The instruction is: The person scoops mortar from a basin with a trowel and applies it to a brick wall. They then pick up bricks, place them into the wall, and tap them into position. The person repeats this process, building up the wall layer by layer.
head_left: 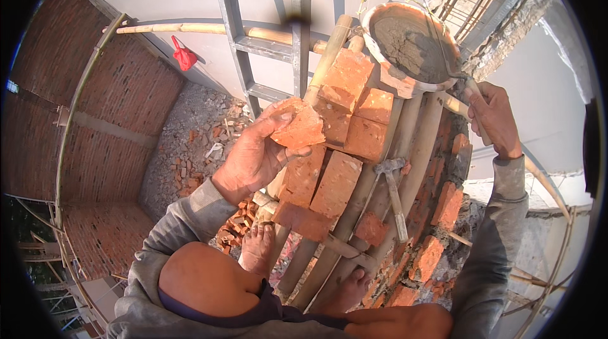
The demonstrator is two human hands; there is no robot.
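My left hand [248, 163] grips a broken piece of orange brick [297, 125], its fingers and thumb around the edges. This piece is held above stacked bricks [338, 182] on the scaffold. On the right, my right hand [496, 118] is closed around the wooden handle of a trowel [476, 106]. The trowel's bent metal neck reaches over the rim of a round mortar bucket [372, 41]. Grey wet mortar [405, 38] lies inside, and the trowel's blade is hard to make out there.
A hammer [395, 196] lies on bamboo poles [418, 142] beside the bricks. A partly built brick wall [427, 258] runs at the right. Behind stands a metal ladder [263, 47] against a pale wall. Rubble ground [183, 130] lies far below, left. My bare feet stand on the scaffold.
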